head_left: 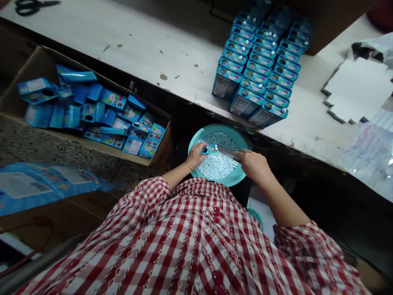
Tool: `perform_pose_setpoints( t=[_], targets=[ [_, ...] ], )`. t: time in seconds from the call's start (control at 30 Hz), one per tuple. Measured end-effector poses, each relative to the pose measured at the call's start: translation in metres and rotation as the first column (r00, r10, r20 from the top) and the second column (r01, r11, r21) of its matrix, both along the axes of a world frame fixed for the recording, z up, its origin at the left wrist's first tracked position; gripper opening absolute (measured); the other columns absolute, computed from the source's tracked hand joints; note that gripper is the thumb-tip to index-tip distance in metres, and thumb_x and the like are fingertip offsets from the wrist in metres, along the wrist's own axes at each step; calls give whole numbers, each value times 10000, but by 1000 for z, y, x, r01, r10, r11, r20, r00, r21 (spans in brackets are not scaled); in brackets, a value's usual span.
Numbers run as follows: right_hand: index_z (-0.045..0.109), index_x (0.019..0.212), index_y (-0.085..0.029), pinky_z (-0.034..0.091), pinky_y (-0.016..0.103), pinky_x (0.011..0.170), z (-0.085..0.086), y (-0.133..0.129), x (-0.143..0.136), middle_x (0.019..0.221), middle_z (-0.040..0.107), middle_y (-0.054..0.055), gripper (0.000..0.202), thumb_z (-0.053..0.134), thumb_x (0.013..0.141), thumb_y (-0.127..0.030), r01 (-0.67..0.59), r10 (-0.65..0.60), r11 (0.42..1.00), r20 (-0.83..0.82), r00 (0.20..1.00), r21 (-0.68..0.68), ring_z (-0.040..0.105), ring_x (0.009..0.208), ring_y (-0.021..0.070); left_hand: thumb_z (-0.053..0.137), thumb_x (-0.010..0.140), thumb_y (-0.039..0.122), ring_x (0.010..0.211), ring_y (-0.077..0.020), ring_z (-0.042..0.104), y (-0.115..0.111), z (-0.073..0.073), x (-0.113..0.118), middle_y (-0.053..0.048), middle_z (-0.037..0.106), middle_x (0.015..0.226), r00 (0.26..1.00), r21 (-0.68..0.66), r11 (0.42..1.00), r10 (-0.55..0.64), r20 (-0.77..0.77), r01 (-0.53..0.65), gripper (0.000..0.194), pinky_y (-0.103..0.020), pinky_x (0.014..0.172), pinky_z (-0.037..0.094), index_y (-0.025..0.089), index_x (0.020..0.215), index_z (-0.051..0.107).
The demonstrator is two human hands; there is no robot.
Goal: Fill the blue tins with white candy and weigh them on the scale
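Note:
My left hand is closed around a small blue candy box, held over a turquoise basin. A dark round hole and some white pieces show on the box's upper face. In my right hand is a clear, see-through scoop, its tip close to the end of the box with the white pieces. Whether the tip touches the box I cannot tell. Many small pale candies lie in the basin beneath both hands.
Left of the basin, a cardboard carton holds many blue boxes. Rows of upright blue boxes stand on the white table. Black scissors lie far left, a stack of white card at right, and a blue printed bag lower left.

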State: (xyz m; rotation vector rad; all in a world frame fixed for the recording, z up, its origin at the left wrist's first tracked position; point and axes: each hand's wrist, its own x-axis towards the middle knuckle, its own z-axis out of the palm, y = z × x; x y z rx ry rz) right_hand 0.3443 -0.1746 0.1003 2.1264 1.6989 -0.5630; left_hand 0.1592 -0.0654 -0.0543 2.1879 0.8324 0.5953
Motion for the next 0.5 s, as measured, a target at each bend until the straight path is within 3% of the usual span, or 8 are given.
perform_pose_setpoints(
  t=[0.13,0.2,0.27,0.37,0.5],
  targets=[
    [569,1228,-220,453,274,722,-76,-17,10,1163,591,119,446,319,878,-100,113,-119,991,-70,990,-78,609,960,211,640,736,166,1029,-215,576,2,7,-5,-79,628,1092,998,-5,999,39,40,-39,363,-359,911,462,176,1083,533],
    [611,1175,-203,446,260,744,-112,-18,-2,1140,609,113,422,332,876,-96,74,-100,987,-184,978,-140,597,973,201,647,736,180,1036,-212,580,3,10,-6,-77,630,1094,998,-13,999,45,41,-44,361,-357,919,461,178,1080,536],
    [649,1121,-219,437,233,757,-135,-17,-15,1101,638,79,397,362,871,-103,34,-75,988,-280,957,-147,596,956,178,653,734,191,1039,-208,584,4,12,-7,-71,634,1095,998,-33,998,56,33,-55,360,-355,925,461,182,1075,539],
    [672,1096,-214,415,194,795,-146,-17,-21,1102,652,38,396,388,851,-86,27,-66,994,-379,923,-106,585,983,150,664,721,185,1034,-204,591,5,14,-8,-63,641,1090,996,-70,993,92,8,-91,362,-352,923,464,185,1063,545],
    [668,1112,-193,420,211,829,-126,-25,-4,1037,675,38,398,405,839,-72,85,-77,996,-490,869,-4,589,969,135,656,721,180,1040,-204,590,6,14,-8,-58,639,1101,993,-89,989,115,-15,-116,369,-355,928,460,191,1073,547]
  ],
)
